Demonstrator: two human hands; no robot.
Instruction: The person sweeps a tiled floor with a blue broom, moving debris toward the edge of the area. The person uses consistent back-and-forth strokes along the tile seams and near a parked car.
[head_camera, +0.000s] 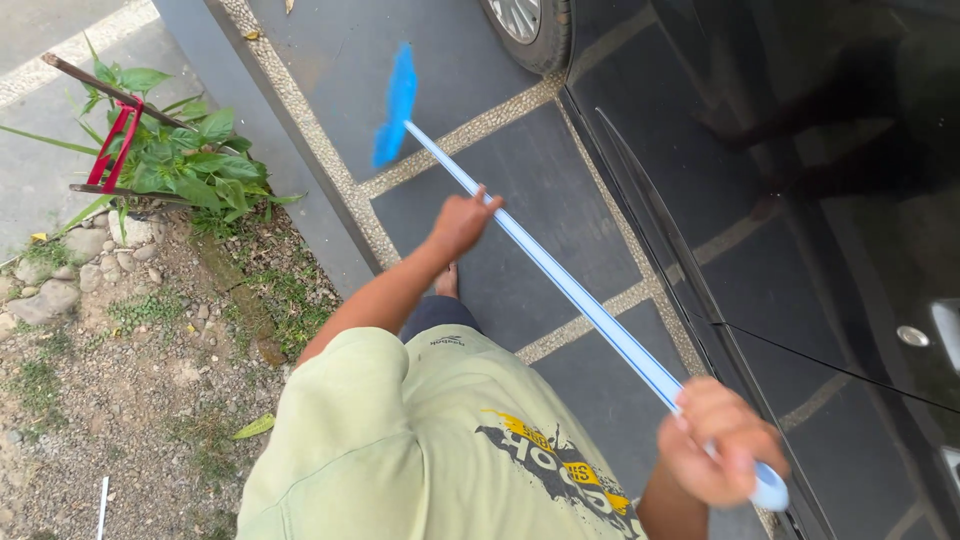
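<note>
Around the near end of the long pale blue handle (560, 275), your right hand (718, 442) closes its fingers (700, 395) tightly, so the rounded end cap sticks out just below the fist. Further up the same handle, your left hand (462, 222) also wraps its fingers around the pole, with the arm stretched forward from your light green shirt (400, 440). Both hands look a little blurred. The handle runs diagonally from lower right to upper left, and at its far end sits the bright blue mop head (396, 105), which is blurred and stays above the dark paved ground (520, 190); I cannot tell if it touches the paving. The paving has grey slabs with pale pebbled strips between them. Just beside your right hand, on the right side, stands the glossy black car (800, 200), with its door panels reflecting the paving and its wheel (525, 30) near the top edge. On the left, well apart from the mop, you see a grey curb, then gravel and small stones, a leafy green plant (175, 155) and a red metal piece (115, 145) inside it.
</note>
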